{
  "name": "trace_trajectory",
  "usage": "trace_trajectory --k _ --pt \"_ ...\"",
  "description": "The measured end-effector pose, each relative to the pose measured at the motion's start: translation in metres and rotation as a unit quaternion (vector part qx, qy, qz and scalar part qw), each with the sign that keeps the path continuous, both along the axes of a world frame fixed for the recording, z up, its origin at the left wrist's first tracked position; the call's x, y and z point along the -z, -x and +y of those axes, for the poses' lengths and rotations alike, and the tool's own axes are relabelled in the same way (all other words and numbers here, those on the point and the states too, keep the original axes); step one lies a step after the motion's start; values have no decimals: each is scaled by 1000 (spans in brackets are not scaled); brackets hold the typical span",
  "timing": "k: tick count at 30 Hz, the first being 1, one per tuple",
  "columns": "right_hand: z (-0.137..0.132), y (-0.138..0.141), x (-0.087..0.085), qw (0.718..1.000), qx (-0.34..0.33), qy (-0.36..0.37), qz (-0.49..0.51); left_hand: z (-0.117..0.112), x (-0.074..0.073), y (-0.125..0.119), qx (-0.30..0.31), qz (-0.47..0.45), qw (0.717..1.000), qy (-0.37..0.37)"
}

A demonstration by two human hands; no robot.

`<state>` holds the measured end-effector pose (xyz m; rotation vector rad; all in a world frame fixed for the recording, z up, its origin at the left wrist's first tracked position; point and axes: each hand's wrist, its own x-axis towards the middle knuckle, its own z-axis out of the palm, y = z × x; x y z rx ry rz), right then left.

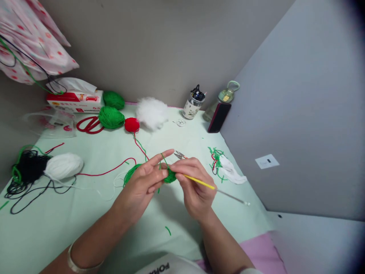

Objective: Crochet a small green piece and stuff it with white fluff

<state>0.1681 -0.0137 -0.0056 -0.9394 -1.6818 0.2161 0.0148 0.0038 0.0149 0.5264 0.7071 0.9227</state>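
Observation:
My left hand [145, 182] pinches a small green crochet piece [170, 176] over the pale green table [85, 224], its index finger stretched out with green yarn running over it. My right hand [194, 186] is closed round a yellow-handled crochet hook [199, 182] whose tip is at the green piece; the metal end [234, 198] sticks out to the right. Green yarn trails from the piece toward the back of the table.
Two green yarn balls [111, 117], a red ball [132, 124], white stuffing [152, 112], red scissors [88, 125] and a tissue box [74, 101] lie at the back. White [64, 166] and black yarn [30, 167] sit left. Small snips [180, 155], yarn scraps [216, 160], a jar [193, 106], phone [219, 117] stand right.

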Motion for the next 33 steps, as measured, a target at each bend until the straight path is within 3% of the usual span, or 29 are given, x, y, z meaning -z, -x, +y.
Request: trace_trajectory --k 3,5,9,13,15,17,22,27,33 --pt "-2 2 5 995 52 -58 -64 -2 0 -3 -30 24 999 -17" --pt "-3 2 8 994 59 -71 -51 -3 1 -4 -6 1 1000 5" --pt "-1 -3 0 995 -4 24 95 3 4 4 39 -59 997 39" --pt "3 -9 -11 947 -66 143 279 7 4 11 33 -51 998 27" --pt "5 -9 -12 924 -117 180 317 6 4 10 32 -33 999 -3" --pt "5 -7 -10 923 -139 183 307 3 4 8 36 -2 998 -47" --pt "5 -6 -3 933 -108 191 285 -1 8 8 67 82 986 -131" --pt "7 -7 -8 908 -97 228 338 1 9 12 58 114 979 -162" --pt "8 -6 -9 902 -106 232 348 1 7 12 20 135 976 -168"
